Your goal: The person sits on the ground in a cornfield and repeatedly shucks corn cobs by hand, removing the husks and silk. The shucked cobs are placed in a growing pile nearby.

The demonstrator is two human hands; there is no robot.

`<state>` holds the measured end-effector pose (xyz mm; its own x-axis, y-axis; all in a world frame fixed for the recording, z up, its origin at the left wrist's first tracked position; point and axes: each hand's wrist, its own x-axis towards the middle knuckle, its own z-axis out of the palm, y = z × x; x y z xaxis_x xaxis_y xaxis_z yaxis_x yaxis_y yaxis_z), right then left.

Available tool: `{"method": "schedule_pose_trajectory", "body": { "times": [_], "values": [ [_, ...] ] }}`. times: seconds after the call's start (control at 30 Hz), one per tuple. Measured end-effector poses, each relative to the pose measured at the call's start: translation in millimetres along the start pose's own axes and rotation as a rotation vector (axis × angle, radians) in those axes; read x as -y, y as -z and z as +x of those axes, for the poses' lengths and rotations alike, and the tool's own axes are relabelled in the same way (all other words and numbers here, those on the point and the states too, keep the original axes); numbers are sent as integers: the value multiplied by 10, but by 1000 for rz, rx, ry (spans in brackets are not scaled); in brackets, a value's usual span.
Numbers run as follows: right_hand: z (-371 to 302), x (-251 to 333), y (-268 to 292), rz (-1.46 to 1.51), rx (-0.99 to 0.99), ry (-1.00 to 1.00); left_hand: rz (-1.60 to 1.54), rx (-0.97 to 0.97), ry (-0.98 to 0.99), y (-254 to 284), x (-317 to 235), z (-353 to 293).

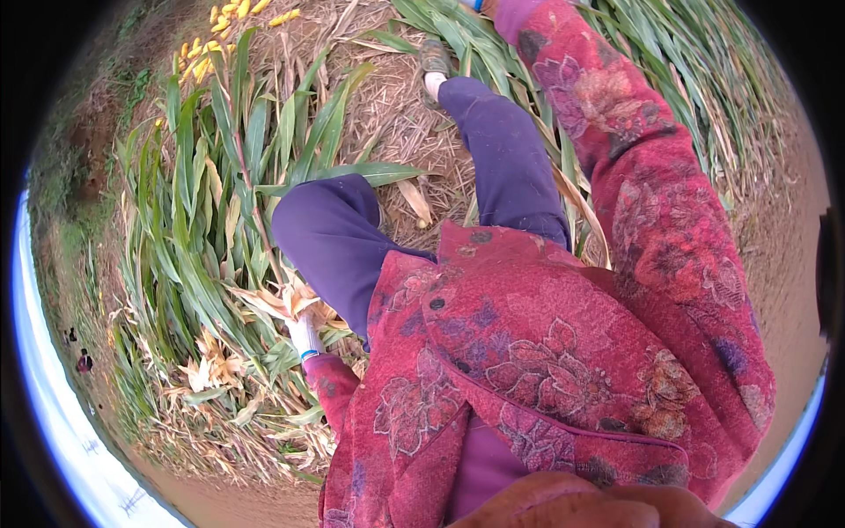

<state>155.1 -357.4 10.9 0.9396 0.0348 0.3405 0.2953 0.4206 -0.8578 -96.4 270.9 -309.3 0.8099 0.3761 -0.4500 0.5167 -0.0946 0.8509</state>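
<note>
My left hand (304,336), in a white glove with a blue-edged cuff, is low beside my bent left knee. It appears closed round a corn stalk (256,211) where pale dry husks (286,302) spread out, and these hide most of its fingers. The stalk runs up and away from the hand among long green leaves. My right arm (629,150), in a red flowered sleeve, reaches far forward over the cut plants. Only a blue cuff edge shows at the top rim; the right hand itself is beyond the picture.
Cut green corn stalks (189,202) lie in a heap on the left, and more (695,70) lie at the far right. Yellow corn cobs (231,18) are scattered at the far left. Dry straw (396,132) covers the ground round my shoe (434,60). Opened husks (214,363) lie near my left hand.
</note>
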Motion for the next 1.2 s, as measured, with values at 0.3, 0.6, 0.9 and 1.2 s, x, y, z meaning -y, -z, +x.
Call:
{"method": "schedule_pose_trajectory", "body": {
  "times": [0.3,0.6,0.9,1.2],
  "values": [
    [-3614,-1164,2242,-523,-639,-820,-389,198,497,88,-13,-453],
    [-4208,-2333,2346,-1066,-366,-944,-29,129,455,287,-169,-699],
    [-3652,-3520,2087,-1381,-47,-465,128,129,485,146,-304,-789],
    [-2893,-4116,2104,-1686,8,-934,180,131,515,33,-372,-732]
  ]
}}
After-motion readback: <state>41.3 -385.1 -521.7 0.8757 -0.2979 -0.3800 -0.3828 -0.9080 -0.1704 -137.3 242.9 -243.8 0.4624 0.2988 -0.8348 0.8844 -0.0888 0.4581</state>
